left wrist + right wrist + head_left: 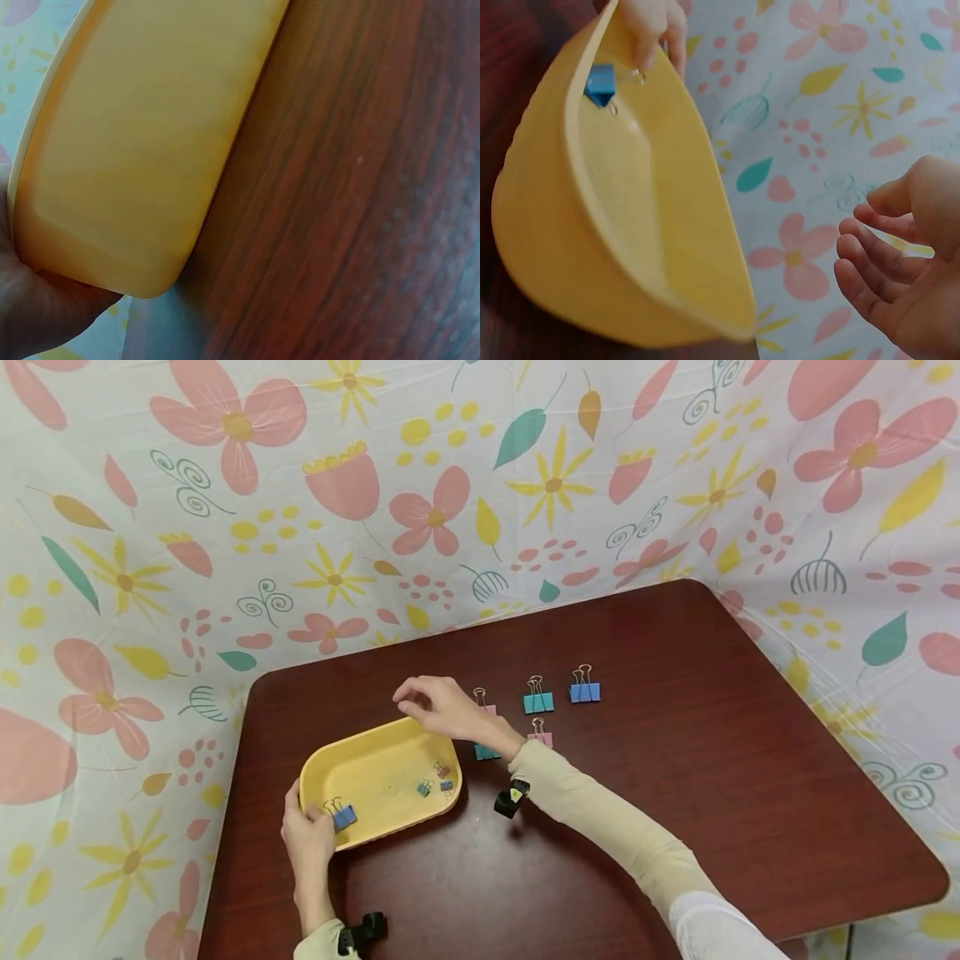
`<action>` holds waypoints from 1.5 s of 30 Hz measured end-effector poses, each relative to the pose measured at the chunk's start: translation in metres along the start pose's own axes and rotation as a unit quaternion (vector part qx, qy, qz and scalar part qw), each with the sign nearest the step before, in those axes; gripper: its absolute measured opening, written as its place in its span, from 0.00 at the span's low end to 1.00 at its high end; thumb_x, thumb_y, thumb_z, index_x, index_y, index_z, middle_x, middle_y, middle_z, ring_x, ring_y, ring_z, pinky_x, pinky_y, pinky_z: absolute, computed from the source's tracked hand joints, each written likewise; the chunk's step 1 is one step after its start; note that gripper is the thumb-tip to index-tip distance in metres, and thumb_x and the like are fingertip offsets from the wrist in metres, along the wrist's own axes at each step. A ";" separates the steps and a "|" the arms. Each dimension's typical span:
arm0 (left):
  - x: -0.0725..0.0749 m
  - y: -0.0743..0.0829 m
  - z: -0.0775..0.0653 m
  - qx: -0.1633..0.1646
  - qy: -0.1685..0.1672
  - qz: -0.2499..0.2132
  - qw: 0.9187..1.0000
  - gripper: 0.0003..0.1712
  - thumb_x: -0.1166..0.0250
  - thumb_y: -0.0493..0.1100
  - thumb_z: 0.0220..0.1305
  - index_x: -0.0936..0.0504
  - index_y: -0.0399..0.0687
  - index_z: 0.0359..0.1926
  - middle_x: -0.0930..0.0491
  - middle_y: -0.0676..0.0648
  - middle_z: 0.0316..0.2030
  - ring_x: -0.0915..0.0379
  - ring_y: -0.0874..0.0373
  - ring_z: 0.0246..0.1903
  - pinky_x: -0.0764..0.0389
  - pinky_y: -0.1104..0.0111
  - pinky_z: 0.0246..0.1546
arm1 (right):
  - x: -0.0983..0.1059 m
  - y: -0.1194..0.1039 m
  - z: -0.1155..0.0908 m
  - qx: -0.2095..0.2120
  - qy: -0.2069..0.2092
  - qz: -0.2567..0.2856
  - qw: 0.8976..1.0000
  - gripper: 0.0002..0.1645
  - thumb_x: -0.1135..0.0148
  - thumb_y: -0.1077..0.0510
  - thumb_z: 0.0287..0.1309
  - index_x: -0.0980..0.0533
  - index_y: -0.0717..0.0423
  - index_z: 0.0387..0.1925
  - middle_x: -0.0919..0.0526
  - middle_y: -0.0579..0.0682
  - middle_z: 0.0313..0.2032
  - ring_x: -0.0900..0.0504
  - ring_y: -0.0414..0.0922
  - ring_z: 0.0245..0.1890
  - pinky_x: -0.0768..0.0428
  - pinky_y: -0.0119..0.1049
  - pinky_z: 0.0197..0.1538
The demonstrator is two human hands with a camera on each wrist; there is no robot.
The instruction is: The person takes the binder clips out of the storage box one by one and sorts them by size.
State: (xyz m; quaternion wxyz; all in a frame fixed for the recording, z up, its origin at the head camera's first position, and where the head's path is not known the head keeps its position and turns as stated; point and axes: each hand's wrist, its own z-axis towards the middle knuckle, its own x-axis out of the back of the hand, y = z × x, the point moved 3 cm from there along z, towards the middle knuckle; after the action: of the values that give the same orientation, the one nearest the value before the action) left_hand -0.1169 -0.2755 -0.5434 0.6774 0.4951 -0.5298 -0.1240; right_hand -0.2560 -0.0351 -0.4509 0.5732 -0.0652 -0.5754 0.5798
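Note:
A yellow plastic basin [367, 770] sits on the dark wooden table. My left hand [308, 847] grips its left end, with the thumb over the rim beside a large blue binder clip [344, 817]. Toward the basin's right end lie a small teal binder clip [424, 788], a small pink one [442, 770] and a small blue one [446, 785]. Over the far right corner hovers my right hand [444, 706], its fingers loosely bent and holding nothing; in the right wrist view the hand [907, 255] is apart from the basin wall.
Right of the basin, binder clips stand on the table: two teal [537, 702], a blue [584, 692] and two pink [540, 740], some partly behind the right arm. A flowered cloth [555, 485] hangs beyond the table's back edge. Black wrist cameras [363, 932] jut from both wrists.

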 end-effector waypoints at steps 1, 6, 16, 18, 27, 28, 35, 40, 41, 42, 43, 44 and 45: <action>0.000 0.000 0.000 0.000 0.000 0.000 1.000 0.29 0.61 0.36 0.67 0.44 0.53 0.68 0.27 0.35 0.46 0.29 0.46 0.36 0.27 0.61 0.31 | -0.004 -0.003 0.002 0.002 -0.004 -0.001 1.000 0.08 0.46 0.55 0.61 0.23 0.48 0.41 0.20 0.42 0.31 0.26 0.33 0.28 0.27 0.26 0.33; 0.002 -0.002 0.000 -0.001 -0.002 0.002 1.000 0.29 0.61 0.36 0.67 0.44 0.53 0.69 0.27 0.35 0.45 0.28 0.46 0.35 0.27 0.63 0.29 | -0.026 -0.017 0.009 0.018 -0.027 -0.017 0.999 0.07 0.45 0.56 0.60 0.23 0.49 0.40 0.20 0.39 0.31 0.24 0.31 0.30 0.25 0.23 0.35; 0.002 -0.005 0.002 -0.005 0.002 0.000 1.000 0.30 0.61 0.34 0.65 0.43 0.51 0.68 0.28 0.34 0.48 0.30 0.45 0.37 0.29 0.57 0.37 | -0.074 -0.025 0.011 -0.008 -0.108 -0.003 0.994 0.11 0.46 0.56 0.61 0.24 0.51 0.44 0.17 0.40 0.36 0.23 0.30 0.33 0.27 0.19 0.37; 0.001 -0.006 0.002 -0.006 0.000 0.000 1.000 0.30 0.61 0.34 0.65 0.43 0.50 0.68 0.28 0.34 0.49 0.30 0.45 0.37 0.30 0.56 0.37 | -0.082 -0.025 0.010 -0.013 -0.120 -0.004 0.993 0.12 0.46 0.56 0.61 0.24 0.52 0.45 0.17 0.40 0.36 0.22 0.29 0.33 0.28 0.18 0.38; 0.001 -0.007 0.004 -0.011 0.006 0.006 1.000 0.30 0.61 0.33 0.64 0.42 0.49 0.67 0.27 0.35 0.48 0.30 0.46 0.37 0.29 0.59 0.35 | -0.116 -0.026 0.005 -0.026 -0.146 -0.016 0.989 0.14 0.44 0.55 0.60 0.23 0.52 0.47 0.17 0.43 0.41 0.21 0.30 0.35 0.28 0.16 0.38; 0.001 -0.007 0.004 -0.012 0.007 0.005 1.000 0.30 0.60 0.33 0.64 0.42 0.49 0.67 0.27 0.34 0.49 0.30 0.45 0.38 0.29 0.58 0.36 | -0.120 -0.027 0.005 -0.029 -0.154 -0.016 0.987 0.15 0.44 0.54 0.60 0.23 0.52 0.47 0.17 0.44 0.41 0.21 0.30 0.36 0.28 0.16 0.38; 0.000 -0.008 0.006 -0.022 0.006 0.000 1.000 0.31 0.59 0.31 0.62 0.41 0.49 0.67 0.30 0.33 0.55 0.32 0.44 0.43 0.31 0.55 0.40 | -0.142 -0.031 -0.004 -0.010 -0.209 -0.034 0.977 0.16 0.46 0.55 0.60 0.22 0.52 0.48 0.17 0.43 0.42 0.22 0.28 0.39 0.29 0.16 0.42; -0.001 -0.008 0.006 -0.018 -0.002 -0.006 1.000 0.31 0.60 0.32 0.63 0.42 0.50 0.68 0.31 0.33 0.56 0.32 0.46 0.43 0.31 0.57 0.40 | -0.150 -0.033 -0.010 0.015 -0.227 -0.062 0.972 0.14 0.46 0.56 0.60 0.20 0.50 0.45 0.17 0.37 0.36 0.26 0.27 0.31 0.31 0.16 0.37; -0.001 -0.008 0.006 -0.019 -0.002 -0.005 1.000 0.31 0.60 0.32 0.63 0.42 0.50 0.68 0.30 0.33 0.56 0.32 0.46 0.43 0.31 0.57 0.40 | -0.151 -0.033 -0.011 0.017 -0.228 -0.065 0.971 0.14 0.46 0.57 0.59 0.20 0.49 0.45 0.18 0.37 0.34 0.27 0.27 0.29 0.32 0.16 0.35; -0.001 -0.008 0.007 -0.018 -0.002 -0.005 1.000 0.31 0.60 0.32 0.63 0.42 0.50 0.68 0.30 0.33 0.56 0.32 0.46 0.43 0.31 0.57 0.41 | -0.153 -0.033 -0.012 0.018 -0.227 -0.066 0.971 0.13 0.45 0.57 0.59 0.19 0.48 0.44 0.18 0.36 0.33 0.28 0.28 0.27 0.32 0.17 0.34; -0.001 -0.008 0.007 -0.017 -0.003 -0.003 1.000 0.31 0.60 0.33 0.63 0.42 0.51 0.68 0.30 0.33 0.55 0.31 0.45 0.42 0.31 0.57 0.40 | -0.154 -0.033 -0.013 0.020 -0.226 -0.067 0.972 0.13 0.45 0.57 0.58 0.19 0.47 0.43 0.18 0.36 0.32 0.29 0.28 0.26 0.33 0.17 0.33; 0.000 -0.008 0.007 -0.017 -0.003 -0.002 1.000 0.31 0.60 0.33 0.63 0.42 0.51 0.68 0.30 0.33 0.55 0.31 0.45 0.42 0.31 0.57 0.40 | -0.156 -0.032 -0.014 0.021 -0.225 -0.065 0.972 0.12 0.44 0.57 0.58 0.18 0.46 0.42 0.18 0.36 0.31 0.29 0.28 0.26 0.33 0.17 0.33; 0.000 -0.008 0.007 -0.017 -0.002 -0.001 1.000 0.31 0.60 0.33 0.63 0.42 0.51 0.68 0.30 0.33 0.55 0.31 0.45 0.42 0.31 0.57 0.40 | -0.158 -0.032 -0.015 0.024 -0.225 -0.065 0.972 0.11 0.43 0.57 0.57 0.18 0.45 0.40 0.18 0.35 0.31 0.29 0.28 0.26 0.33 0.17 0.33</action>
State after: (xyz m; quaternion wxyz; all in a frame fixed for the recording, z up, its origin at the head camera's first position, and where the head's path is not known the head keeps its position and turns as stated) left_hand -0.1202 -0.2830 -0.5501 0.6847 0.4835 -0.5284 -0.1349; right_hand -0.1736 -0.1534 -0.5239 0.4673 0.1183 -0.6781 0.5548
